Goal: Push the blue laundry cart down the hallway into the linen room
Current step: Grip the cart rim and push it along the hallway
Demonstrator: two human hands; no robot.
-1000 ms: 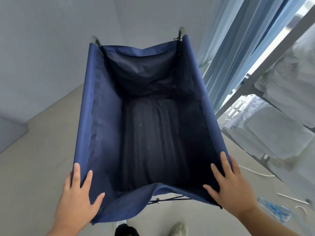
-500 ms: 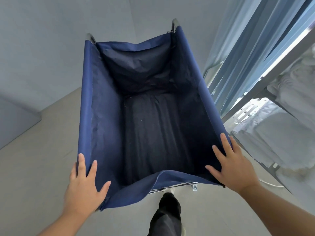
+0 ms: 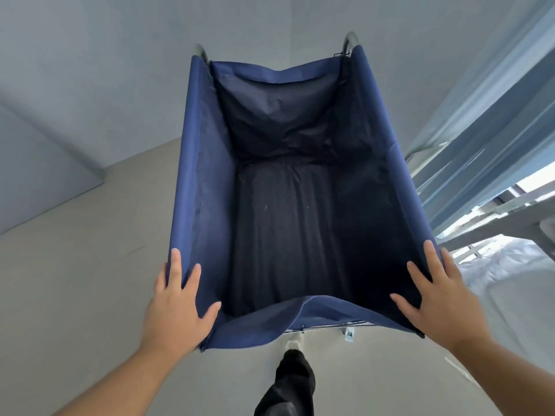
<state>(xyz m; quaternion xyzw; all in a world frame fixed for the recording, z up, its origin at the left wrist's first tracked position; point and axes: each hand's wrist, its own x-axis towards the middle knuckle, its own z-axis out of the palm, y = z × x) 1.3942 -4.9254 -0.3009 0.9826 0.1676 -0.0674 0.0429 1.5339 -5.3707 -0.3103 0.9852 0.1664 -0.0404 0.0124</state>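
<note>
The blue laundry cart (image 3: pixel 198 181), a deep navy fabric bag on a metal frame, fills the middle of the head view, and its dark inside holds nothing. My left hand (image 3: pixel 177 304) lies over the near left corner of the rim, thumb inside the bag. My right hand (image 3: pixel 435 298) rests on the near right corner the same way, fingers spread along the fabric. Two chrome frame tips stick up at the far corners.
A grey wall (image 3: pixel 90 70) runs along the left and ahead, close to the cart's far end. Blue curtains (image 3: pixel 480 130) and a metal shelf rack with white linen (image 3: pixel 504 265) stand tight on the right. My dark trouser leg (image 3: pixel 288 382) steps below the cart on the beige floor.
The cart has rolled forward along the shelves, which slid back past my right side. The wall ahead is nearer. Both hands stay on the near corners.
</note>
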